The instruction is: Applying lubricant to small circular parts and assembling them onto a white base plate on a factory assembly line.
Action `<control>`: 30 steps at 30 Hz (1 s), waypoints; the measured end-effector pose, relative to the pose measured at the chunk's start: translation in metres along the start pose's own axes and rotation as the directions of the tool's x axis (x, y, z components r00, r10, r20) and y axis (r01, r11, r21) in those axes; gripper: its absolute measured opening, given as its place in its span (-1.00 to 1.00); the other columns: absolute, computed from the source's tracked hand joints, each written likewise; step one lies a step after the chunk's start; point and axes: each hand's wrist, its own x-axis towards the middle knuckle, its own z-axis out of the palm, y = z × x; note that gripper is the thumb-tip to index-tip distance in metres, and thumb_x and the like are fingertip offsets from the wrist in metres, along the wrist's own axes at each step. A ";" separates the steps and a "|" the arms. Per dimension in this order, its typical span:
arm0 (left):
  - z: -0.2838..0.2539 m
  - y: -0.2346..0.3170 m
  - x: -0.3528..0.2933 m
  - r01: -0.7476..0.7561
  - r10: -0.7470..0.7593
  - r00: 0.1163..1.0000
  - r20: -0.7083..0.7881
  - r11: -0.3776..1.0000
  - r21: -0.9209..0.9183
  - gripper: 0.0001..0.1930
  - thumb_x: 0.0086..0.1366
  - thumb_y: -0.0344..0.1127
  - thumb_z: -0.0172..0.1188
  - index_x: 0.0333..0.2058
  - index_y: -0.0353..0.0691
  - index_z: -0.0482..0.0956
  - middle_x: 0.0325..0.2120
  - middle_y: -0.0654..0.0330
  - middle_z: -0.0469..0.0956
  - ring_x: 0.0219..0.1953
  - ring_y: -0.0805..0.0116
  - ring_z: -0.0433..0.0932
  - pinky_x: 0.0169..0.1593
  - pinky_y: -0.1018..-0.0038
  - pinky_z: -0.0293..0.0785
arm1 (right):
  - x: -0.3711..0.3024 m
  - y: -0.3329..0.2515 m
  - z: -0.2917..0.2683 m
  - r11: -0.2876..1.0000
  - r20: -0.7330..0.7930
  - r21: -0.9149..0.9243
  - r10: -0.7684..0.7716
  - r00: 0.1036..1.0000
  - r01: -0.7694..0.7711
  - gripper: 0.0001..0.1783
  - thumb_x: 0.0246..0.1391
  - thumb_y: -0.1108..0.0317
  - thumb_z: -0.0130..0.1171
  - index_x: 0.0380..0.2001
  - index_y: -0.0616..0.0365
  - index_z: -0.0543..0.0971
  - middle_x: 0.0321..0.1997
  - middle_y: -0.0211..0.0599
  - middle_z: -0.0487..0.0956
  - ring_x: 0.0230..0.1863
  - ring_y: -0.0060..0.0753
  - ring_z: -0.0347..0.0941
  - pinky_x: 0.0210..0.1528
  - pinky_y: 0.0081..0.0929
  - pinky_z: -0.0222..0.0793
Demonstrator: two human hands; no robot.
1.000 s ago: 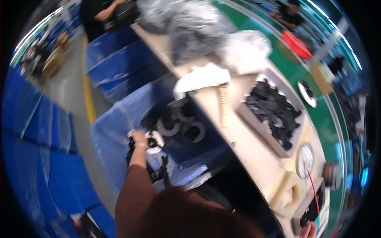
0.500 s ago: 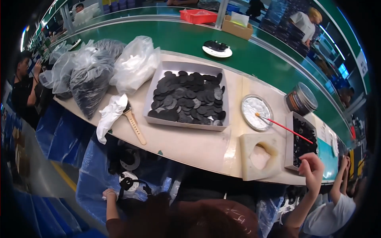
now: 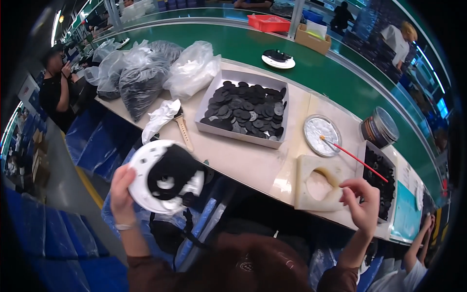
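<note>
My left hand grips a white round plate by its left edge. A black moulded part sits on the plate's face; this assembly is held up in front of the table's near edge. Above the right side of a cream foam block with a hollow in it is my right hand. Its fingers are curled with thumb and index close together; what they hold, if anything, is hidden. Behind the block stands a round dish of white paste, with a red-handled brush lying across it.
A white box of black discs occupies the table's middle. Clear bags and a watch are to its left. At right are a tub and a box of small black parts. Behind runs a green conveyor carrying another white-and-black assembly.
My left hand has come up from below the table with the white plate and its black part. My right hand has moved left toward the foam block. The view has shifted.
</note>
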 end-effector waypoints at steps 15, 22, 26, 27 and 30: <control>0.270 -0.067 0.033 0.391 -0.174 0.801 0.573 0.877 -0.280 -0.70 0.28 -0.32 -0.10 -0.08 -0.37 0.30 -0.25 0.07 0.48 -0.28 0.36 0.53 -0.25 0.44 0.49 | -0.016 0.064 -0.013 0.825 0.233 0.464 0.237 0.943 -0.322 -0.50 0.20 0.18 -0.27 0.11 0.27 0.20 -0.19 -0.24 0.47 -0.21 -0.55 0.40 -0.44 -0.71 0.31; 0.304 -0.059 0.008 0.411 -0.418 0.596 0.685 0.892 0.187 -0.77 0.24 -0.29 0.02 -0.24 -0.35 0.46 -0.49 0.27 0.46 -0.57 0.60 0.36 -0.49 0.65 0.33 | -0.010 0.068 0.007 0.540 0.246 0.718 0.395 0.885 -0.440 -0.56 0.12 0.27 -0.09 0.04 0.24 0.22 -0.53 -0.42 0.41 -0.58 -0.70 0.32 -0.65 -0.81 0.13; 0.292 -0.040 0.009 -0.123 -0.385 0.318 0.866 0.889 0.441 -0.86 0.15 -0.32 0.13 -0.38 -0.24 0.59 -0.59 0.26 0.50 -0.64 0.61 0.35 -0.53 0.65 0.28 | 0.001 0.067 -0.001 0.583 0.305 0.608 0.455 0.837 -0.539 -0.54 0.02 0.44 0.00 0.03 0.24 0.23 -0.48 -0.39 0.47 -0.70 -0.72 0.26 -0.67 -0.82 0.12; 0.291 -0.032 0.010 -0.202 -0.339 0.320 0.885 0.888 0.413 -0.86 0.11 -0.37 0.17 -0.34 -0.24 0.60 -0.51 0.23 0.56 -0.62 0.60 0.37 -0.54 0.66 0.29 | 0.000 0.070 0.000 0.582 0.307 0.607 0.456 0.835 -0.541 -0.54 0.02 0.44 0.00 0.03 0.24 0.23 -0.48 -0.39 0.47 -0.70 -0.72 0.26 -0.67 -0.82 0.12; 0.295 -0.030 0.015 -0.679 0.098 0.600 0.794 0.588 0.440 -0.79 -0.03 -0.27 0.26 -0.40 -0.20 0.54 -0.59 0.26 0.39 -0.59 0.46 0.35 -0.54 0.55 0.26 | -0.002 0.077 0.001 0.808 0.260 0.427 0.320 0.911 -0.406 -0.57 0.03 0.44 0.00 0.01 0.22 0.28 -0.53 -0.37 0.49 -0.68 -0.69 0.29 -0.64 -0.76 0.16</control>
